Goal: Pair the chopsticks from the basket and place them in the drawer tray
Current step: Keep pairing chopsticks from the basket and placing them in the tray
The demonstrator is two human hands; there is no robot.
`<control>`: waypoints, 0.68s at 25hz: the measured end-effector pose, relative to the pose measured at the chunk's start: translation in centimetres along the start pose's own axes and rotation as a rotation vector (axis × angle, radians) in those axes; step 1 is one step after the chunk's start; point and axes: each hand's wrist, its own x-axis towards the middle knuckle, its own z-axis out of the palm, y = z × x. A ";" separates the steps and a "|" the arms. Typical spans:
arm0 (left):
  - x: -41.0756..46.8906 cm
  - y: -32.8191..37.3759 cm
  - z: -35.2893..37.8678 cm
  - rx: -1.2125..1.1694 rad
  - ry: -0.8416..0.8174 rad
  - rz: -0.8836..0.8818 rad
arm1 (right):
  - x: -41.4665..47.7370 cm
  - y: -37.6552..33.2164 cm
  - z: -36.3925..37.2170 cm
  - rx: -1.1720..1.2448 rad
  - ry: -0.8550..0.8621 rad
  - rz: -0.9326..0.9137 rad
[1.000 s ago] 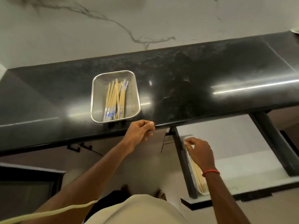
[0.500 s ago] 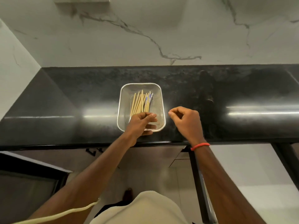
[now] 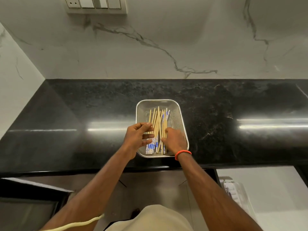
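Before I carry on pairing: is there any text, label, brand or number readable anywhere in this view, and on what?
None can be read.
Chopsticks in the basket: blue print on the white ends, too small and blurred to tell whether it is lettering or pattern.
Switch plate on the wall: no visible marking.
Drawer tray: blurred, nothing legible.

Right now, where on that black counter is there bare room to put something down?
The black counter is bare left of the mesh basket to the corner wall, right of it to the picture's edge, and behind it to the marble wall. Inside the basket it is crowded: chopsticks, left hand and right hand.
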 end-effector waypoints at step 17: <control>2.5 0.7 -1.7 -0.031 -0.212 -0.048 | -5.4 -4.7 -1.6 0.676 0.089 0.039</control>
